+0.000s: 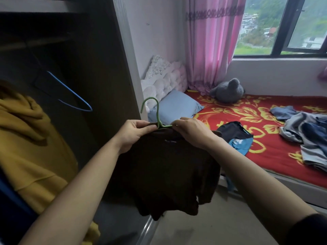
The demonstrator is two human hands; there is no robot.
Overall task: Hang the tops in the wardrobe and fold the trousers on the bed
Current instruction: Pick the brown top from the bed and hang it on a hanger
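A dark brown top (166, 170) hangs from a green hanger (155, 112) in front of me, beside the open wardrobe (99, 71). My left hand (136, 135) grips the collar and the hanger's left shoulder. My right hand (191, 129) pinches the collar and the hanger's right shoulder. The hook points up, free of any rail. Inside the wardrobe a mustard hooded top (30, 138) hangs at the left, and an empty blue hanger (70, 92) dangles from the rail (35, 44). On the bed (265, 147) lie a black and blue top (235, 137) and a heap of grey and blue clothes (306, 137).
The wardrobe's side panel (127, 50) stands between the wardrobe interior and the bed. A blue pillow (175, 106), a white quilted headboard (164, 76) and a grey plush toy (228, 91) sit at the bed's head. A pink curtain (210, 43) hangs by the window.
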